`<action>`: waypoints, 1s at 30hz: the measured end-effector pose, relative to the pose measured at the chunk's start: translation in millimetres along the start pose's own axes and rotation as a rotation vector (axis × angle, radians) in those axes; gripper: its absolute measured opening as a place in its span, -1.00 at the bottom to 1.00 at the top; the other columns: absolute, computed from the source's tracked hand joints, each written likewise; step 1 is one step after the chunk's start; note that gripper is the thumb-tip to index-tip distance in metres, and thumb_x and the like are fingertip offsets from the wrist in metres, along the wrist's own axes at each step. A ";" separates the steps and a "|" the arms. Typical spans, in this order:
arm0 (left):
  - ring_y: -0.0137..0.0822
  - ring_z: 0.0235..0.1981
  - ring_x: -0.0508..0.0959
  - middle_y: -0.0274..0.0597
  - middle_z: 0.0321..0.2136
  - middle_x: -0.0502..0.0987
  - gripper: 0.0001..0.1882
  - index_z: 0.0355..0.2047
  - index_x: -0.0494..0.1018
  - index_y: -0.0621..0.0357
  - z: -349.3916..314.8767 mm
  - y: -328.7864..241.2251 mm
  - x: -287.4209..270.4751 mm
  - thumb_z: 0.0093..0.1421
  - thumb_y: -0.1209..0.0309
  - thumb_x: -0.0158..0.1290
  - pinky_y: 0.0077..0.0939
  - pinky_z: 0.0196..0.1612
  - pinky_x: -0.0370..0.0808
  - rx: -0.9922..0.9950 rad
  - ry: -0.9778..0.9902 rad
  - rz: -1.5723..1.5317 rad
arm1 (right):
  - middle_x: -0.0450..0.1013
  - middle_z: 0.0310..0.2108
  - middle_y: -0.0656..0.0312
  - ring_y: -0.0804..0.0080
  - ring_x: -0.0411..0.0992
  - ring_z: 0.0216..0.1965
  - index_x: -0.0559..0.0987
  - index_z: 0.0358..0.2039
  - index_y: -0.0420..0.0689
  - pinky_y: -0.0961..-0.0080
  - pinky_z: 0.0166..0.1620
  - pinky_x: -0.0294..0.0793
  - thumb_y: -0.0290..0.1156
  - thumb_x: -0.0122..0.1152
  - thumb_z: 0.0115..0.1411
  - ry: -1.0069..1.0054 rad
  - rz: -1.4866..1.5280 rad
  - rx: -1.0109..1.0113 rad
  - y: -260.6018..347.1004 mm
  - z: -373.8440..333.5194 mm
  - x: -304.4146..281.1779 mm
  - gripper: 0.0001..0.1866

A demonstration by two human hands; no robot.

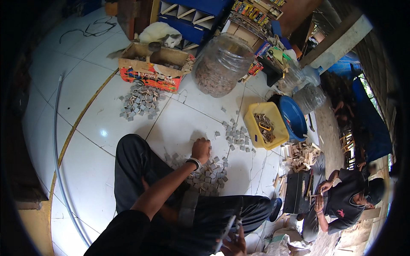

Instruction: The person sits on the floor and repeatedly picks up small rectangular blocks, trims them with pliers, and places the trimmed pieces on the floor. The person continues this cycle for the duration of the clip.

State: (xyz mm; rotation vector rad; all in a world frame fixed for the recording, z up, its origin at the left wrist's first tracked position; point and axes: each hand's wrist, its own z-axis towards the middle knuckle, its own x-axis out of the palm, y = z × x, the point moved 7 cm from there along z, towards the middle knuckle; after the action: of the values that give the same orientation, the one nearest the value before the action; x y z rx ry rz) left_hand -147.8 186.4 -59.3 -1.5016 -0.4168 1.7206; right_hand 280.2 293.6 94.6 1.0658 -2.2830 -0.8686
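Left hand [201,149] curled by grey pieces [210,174], grip unclear; right hand [235,246] grips pale bar [226,231]; yellow tub [255,135], blue basin [298,114], carton [147,75] beyond

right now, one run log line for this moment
left hand: by grey pieces, grip unclear | right hand: holds pale strip, blurred | yellow tub: beside blue basin
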 end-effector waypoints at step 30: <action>-0.33 -0.03 0.68 -0.08 -0.04 0.61 -0.66 0.08 0.47 0.32 -155.0 -122.6 -187.9 0.39 0.41 0.24 -0.36 0.07 0.70 -0.622 0.133 -1.548 | 0.27 0.34 -0.26 -0.16 0.33 0.35 0.11 0.50 -0.28 0.08 0.33 0.35 -0.58 0.12 0.37 0.189 -0.668 -0.702 21.9 14.3 150.4 -0.27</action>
State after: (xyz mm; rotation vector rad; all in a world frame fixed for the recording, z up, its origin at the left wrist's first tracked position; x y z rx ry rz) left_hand 35.9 86.3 115.5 -1.0150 -1.5937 0.2361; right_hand 171.9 189.6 122.4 1.4724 -1.2667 -1.5824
